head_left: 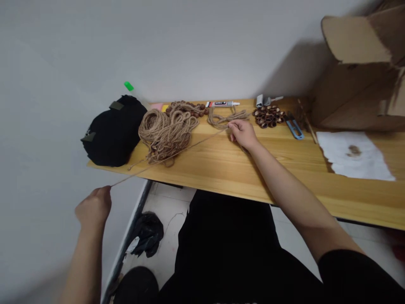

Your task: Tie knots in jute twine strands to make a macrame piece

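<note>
A thin length of twine [196, 143] runs taut and slanting between my two hands. My left hand [95, 206] is closed on its lower end, out past the left front corner of the table. Over the table, my right hand [242, 133] pinches the other end between thumb and fingers. Just behind my right hand lies a small loose bundle of twine [218, 116]. Under and behind the stretched strand sits a big tangled heap of twine [169, 131], with brown beads [198, 110] strung at its back.
On the wooden table [221, 169] stand a black cap [115, 131], a glue tube [221, 104], several hollow brown shells [268, 116], blue-handled snips [294, 126], a stick [308, 122] and a stained white tissue [354, 155]. An open cardboard box [354, 93] is at right; the wall borders the back.
</note>
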Demonstrator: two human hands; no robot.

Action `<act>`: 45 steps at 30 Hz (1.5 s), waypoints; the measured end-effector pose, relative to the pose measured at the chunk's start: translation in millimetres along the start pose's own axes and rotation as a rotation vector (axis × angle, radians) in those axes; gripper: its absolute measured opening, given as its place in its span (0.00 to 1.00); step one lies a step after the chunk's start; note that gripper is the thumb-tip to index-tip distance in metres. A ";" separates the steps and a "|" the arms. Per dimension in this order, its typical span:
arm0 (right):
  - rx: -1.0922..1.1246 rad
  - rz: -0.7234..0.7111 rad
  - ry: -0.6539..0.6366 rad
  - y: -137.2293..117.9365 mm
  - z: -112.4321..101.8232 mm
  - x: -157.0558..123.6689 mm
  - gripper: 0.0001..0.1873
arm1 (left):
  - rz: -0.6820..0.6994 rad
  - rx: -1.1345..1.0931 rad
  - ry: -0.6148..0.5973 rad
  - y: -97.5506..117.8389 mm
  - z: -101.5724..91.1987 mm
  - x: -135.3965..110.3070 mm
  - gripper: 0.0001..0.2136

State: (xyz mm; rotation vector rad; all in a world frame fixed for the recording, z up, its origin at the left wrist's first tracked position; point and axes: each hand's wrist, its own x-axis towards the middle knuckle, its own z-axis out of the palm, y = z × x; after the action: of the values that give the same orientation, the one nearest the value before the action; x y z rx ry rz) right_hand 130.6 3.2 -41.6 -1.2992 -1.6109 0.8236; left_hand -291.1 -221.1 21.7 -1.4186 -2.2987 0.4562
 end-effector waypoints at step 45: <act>0.038 0.009 -0.003 -0.1 -0.9 -0.5 0.15 | 0.014 -0.040 0.475 -17.7 6.0 4.4 0.15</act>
State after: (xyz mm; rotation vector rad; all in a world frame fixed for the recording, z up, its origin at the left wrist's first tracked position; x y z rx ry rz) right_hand 131.4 2.7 -41.2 -1.2794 -1.5850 0.8581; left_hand -309.5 -225.2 25.5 -1.3838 -1.9226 0.0615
